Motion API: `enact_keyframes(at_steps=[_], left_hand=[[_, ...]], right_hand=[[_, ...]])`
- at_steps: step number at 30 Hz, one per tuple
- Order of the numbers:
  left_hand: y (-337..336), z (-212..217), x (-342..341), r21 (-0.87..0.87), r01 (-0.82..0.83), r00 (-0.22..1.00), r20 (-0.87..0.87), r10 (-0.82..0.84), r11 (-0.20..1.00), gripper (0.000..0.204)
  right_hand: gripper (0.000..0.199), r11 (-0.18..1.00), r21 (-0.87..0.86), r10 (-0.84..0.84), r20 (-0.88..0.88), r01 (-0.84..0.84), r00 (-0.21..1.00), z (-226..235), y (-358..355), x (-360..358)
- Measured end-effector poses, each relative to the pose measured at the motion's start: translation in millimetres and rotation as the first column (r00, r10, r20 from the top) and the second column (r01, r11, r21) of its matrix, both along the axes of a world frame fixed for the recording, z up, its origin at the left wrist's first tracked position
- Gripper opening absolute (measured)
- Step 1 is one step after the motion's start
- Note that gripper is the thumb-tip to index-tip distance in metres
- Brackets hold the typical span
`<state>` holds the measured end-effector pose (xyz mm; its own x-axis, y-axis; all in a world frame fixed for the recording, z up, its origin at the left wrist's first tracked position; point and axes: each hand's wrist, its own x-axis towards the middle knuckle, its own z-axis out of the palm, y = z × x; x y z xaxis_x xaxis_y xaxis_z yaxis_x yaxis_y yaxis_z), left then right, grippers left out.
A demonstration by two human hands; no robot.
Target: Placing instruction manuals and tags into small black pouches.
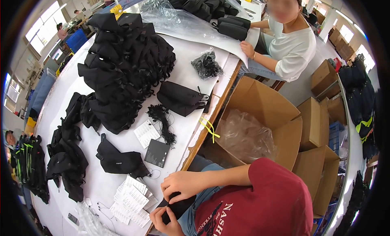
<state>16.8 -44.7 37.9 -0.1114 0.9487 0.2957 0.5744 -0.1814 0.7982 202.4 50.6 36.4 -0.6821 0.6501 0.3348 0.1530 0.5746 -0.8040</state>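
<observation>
Here, a piece of black fabric [186,205] lies against the person's lap, at the near edge of the white table [97,177], with both hands on it. The right hand [181,186] reaches down from a dark red sleeve [266,171], its fingers curled and the thumb and forefinger closed on the fabric's edge. Just below it, the left hand [165,222] is bent round, with thumb and fingertip drawn together on the same piece; what its other fingers touch is too hidden to tell.

Just beside the hands, a loose stack of printed white papers [129,201] is fanned over the table. Beyond it lie a black waist bag [120,158], a flat black square [157,153], a white printed sheet [146,133] and a tangle of black cords [165,124]. Farther out, a black pouch [178,99] rests near a large heap of black bags [122,65]. Off the table's edge stands an open cardboard box [264,92] holding clear plastic [248,136]. Past that, a co-worker in a white top [295,49] sits at the table's far corner.
</observation>
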Motion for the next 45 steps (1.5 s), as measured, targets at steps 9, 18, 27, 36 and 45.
enact_keyframes(at_steps=[9, 18, 27, 36, 45], left_hand=[[1, 5, 1, 0.046, -0.046, 0.998, -0.048, 0.048, 0.998, 0.007], [4, -2, 1, 0.029, 0.004, 0.994, -0.113, -0.001, 1.000, 0.009], [0, -17, -24, 0.089, -0.051, 0.980, -0.185, 0.067, 0.995, 0.007], [1, 1, 8, 0.194, -0.030, 0.973, -0.218, 0.073, 0.980, 0.009], [-3, 0, -2, 0.214, 0.031, 0.971, -0.236, 0.021, 0.976, 0.010]], right_hand=[[0.008, 0.990, 0.131, -0.042, -0.062, 0.050, 0.997, -3, 0, -3], [0.007, 0.982, 0.175, -0.058, -0.066, 0.068, 0.996, -5, -1, 0], [0.006, 0.969, 0.164, -0.161, -0.150, 0.185, 0.975, 6, 2, 11], [0.007, 0.986, 0.140, -0.062, -0.180, 0.088, 0.982, 0, -9, -8], [0.007, 0.989, 0.145, -0.014, -0.165, 0.038, 0.986, 1, -7, -9]])
